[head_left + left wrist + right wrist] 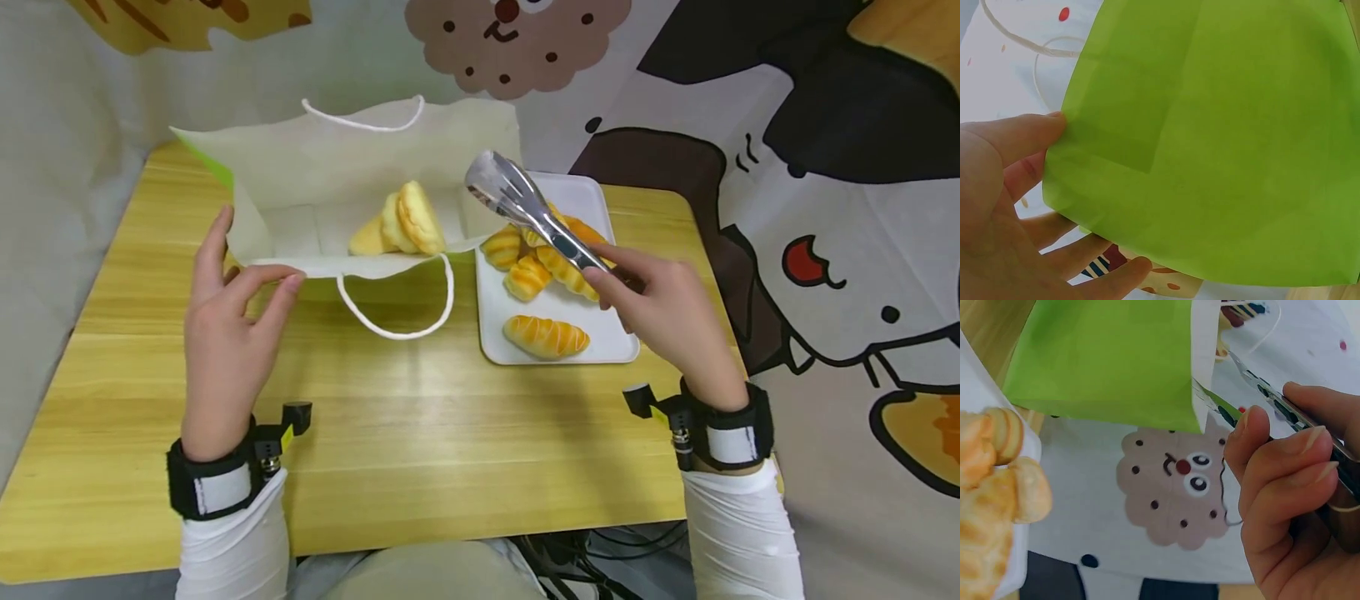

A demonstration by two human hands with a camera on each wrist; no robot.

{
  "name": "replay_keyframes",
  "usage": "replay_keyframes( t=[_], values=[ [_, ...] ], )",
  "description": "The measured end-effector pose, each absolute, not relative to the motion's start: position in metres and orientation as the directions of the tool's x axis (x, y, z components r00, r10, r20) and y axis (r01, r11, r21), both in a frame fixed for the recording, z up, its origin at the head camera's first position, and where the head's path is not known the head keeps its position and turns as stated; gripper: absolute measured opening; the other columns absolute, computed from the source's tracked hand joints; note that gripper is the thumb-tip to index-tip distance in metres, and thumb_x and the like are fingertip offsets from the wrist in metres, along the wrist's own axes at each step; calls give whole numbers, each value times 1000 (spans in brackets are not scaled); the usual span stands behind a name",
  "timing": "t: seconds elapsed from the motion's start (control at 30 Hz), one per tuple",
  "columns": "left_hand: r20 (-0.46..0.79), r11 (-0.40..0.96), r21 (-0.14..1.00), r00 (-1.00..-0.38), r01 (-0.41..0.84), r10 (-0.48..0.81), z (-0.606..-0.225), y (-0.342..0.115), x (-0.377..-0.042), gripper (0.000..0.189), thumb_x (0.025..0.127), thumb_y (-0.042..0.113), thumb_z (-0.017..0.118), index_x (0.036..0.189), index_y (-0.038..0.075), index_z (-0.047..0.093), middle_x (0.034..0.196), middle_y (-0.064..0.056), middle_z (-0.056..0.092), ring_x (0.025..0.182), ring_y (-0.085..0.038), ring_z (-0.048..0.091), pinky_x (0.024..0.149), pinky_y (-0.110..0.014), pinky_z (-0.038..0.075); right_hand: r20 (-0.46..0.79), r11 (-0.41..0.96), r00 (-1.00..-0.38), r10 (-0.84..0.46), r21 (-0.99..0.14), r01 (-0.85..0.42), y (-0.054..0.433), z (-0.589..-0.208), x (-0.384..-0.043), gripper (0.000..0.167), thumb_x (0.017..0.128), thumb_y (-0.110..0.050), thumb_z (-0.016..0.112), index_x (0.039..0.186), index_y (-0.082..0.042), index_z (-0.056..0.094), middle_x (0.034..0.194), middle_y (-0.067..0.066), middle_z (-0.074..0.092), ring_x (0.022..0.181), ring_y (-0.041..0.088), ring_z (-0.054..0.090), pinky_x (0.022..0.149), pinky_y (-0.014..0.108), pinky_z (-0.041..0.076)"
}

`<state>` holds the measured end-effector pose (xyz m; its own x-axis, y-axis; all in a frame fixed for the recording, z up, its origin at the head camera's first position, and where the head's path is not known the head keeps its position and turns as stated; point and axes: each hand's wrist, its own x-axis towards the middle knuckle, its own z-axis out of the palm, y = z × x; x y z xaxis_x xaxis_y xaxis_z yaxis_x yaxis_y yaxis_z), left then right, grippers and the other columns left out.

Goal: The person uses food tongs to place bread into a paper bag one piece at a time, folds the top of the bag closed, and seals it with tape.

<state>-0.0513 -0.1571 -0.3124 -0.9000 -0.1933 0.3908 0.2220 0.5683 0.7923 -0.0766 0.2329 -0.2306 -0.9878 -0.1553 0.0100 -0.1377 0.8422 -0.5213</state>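
A paper bag (322, 171), green outside and white inside, stands with its mouth spread and has white rope handles. My left hand (228, 333) grips its left rim, thumb on the near side and fingers at the corner; the left wrist view shows the green wall (1210, 150) beside them. Several pieces of bread (420, 218) lie inside the bag. My right hand (667, 308) holds metal tongs (551, 225) above a white tray (495, 346), their tips near the bag's right rim. Nothing shows between the tips. Behind the tongs, striped rolls (528, 278) lie piled on the tray.
One glazed roll (546, 337) lies apart at the tray's near end. The bag and tray stand on a wooden table (420, 442). A cartoon-printed cloth (817, 275) hangs behind and to the right. Cables (570, 567) show below the near table edge.
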Motion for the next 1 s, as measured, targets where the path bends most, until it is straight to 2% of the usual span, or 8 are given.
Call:
replay_keyframes(
  t=[0.4,0.57,0.73,0.8,1.0],
  values=[
    [394,569,794,-894,214,-214,-314,-155,-52,16,91,9,73,98,-5,75,162,7,32,151,-22,27,112,-56,38,99,677,-995,-24,-731,-89,239,-263,-54,37,101,-36,59,133,-19,65,75,2,62,49,18,48,43,27,40],
    [395,577,789,-893,210,-215,-313,-155,-53,16,91,10,73,98,-5,75,162,7,32,151,-16,27,113,-51,39,122,621,-991,48,-781,-67,239,-271,-43,34,101,-33,61,132,-22,66,75,-1,63,48,17,48,41,27,38],
    [390,588,783,-896,202,-213,-312,-155,-52,18,92,11,73,99,-5,74,162,11,31,150,-11,27,115,-44,39,113,524,-982,153,-851,-16,245,-281,-26,31,101,-27,61,130,-18,67,75,-1,64,45,16,46,41,28,38],
    [396,593,778,-894,205,-210,-313,-155,-53,19,92,12,72,99,-6,74,162,12,31,150,-10,27,115,-38,39,105,509,-974,202,-860,13,250,-284,-20,31,101,-26,61,130,-16,67,75,-2,65,45,16,45,41,28,38],
    [408,597,773,-889,216,-206,-313,-154,-54,19,92,12,73,98,-6,74,161,14,31,150,-8,27,114,-31,39,40,574,-949,314,-804,156,271,-287,-2,34,100,-31,62,131,-18,67,75,-5,64,45,17,46,41,27,38]
  ],
)
